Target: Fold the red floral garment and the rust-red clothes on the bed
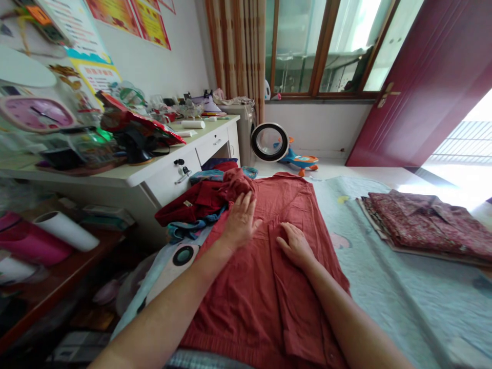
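The red shirt [248,292] lay near the left edge of the bed [369,241], top toward the far edge. The right hand [296,246] rested open on its folded sleeve [295,302]; the left hand [240,221], also open, rested farther forward. Smoothing apparently required light, outward strokes.

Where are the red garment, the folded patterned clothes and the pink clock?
Red garment [255,279]: head view, on the middle of its spread cloth.
Folded patterned clothes [430,225]: head view, on the top piece's speckled fabric.
Pink clock [31,114]: head view, on its face.
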Motion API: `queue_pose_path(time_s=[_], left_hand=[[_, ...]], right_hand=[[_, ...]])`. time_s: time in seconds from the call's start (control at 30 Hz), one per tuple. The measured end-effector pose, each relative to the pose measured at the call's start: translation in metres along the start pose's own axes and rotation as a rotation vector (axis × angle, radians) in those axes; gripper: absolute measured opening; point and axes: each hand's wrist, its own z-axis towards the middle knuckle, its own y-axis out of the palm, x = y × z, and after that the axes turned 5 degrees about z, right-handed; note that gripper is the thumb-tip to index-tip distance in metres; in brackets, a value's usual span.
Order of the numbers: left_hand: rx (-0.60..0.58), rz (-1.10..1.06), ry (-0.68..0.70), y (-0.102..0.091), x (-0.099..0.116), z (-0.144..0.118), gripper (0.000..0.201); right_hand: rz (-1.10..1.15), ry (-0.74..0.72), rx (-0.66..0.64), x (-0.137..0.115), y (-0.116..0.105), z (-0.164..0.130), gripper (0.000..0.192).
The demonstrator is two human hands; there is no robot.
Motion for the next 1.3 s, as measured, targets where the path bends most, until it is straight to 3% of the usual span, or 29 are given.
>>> queue_pose_path(time_s=[0.1,0.2,0.27,0.4,0.53,0.6,0.73,0.83,0.97,1.13,1.3], left_hand=[[-0.263,-0.097,0.214,0.01,0.028,-0.022,0.053],[-0.426,-0.191,0.313,0.011,0.035,-0.042,0.038],[-0.422,-0.211,0.256,0.006,0.027,-0.053,0.033],[-0.353,-0.075,-0.021,-0.009,-0.009,-0.075,0.035],[-0.382,0.143,-0.214,-0.024,-0.038,-0.098,0.042],[-0.428,0.202,-0.265,-0.029,-0.043,-0.106,0.043],[-0.499,0.258,-0.332,-0.035,-0.041,-0.106,0.043],[-0.524,0.283,-0.391,-0.037,-0.041,-0.096,0.043],[-0.572,0.207,-0.397,-0.043,-0.047,-0.087,0.043],[-0.633,0.053,-0.25,-0.056,-0.054,-0.094,0.05],[-0.644,-0.126,-0.193,-0.066,-0.05,-0.095,0.051]], right_hand=[[0.216,0.069,0.197,0.013,0.006,0.002,0.064],[0.311,0.088,0.305,0.02,0.009,0.004,0.07],[0.293,0.058,0.309,0.02,0.008,0.004,0.07],[0.237,0.007,0.269,0.012,0.004,0.006,0.068],[0.231,0.11,0.241,0.002,-0.008,0.016,0.081],[0.152,0.143,0.16,-0.005,-0.017,0.025,0.08],[0.001,0.15,-0.059,-0.021,-0.033,0.047,0.05],[0.003,0.142,-0.091,-0.027,-0.041,0.059,0.028],[0.198,0.191,0.03,-0.022,-0.057,0.062,0.022],[0.631,0.339,0.191,-0.009,-0.074,0.053,0.032],[0.821,0.445,0.226,-0.002,-0.075,0.048,0.042]])
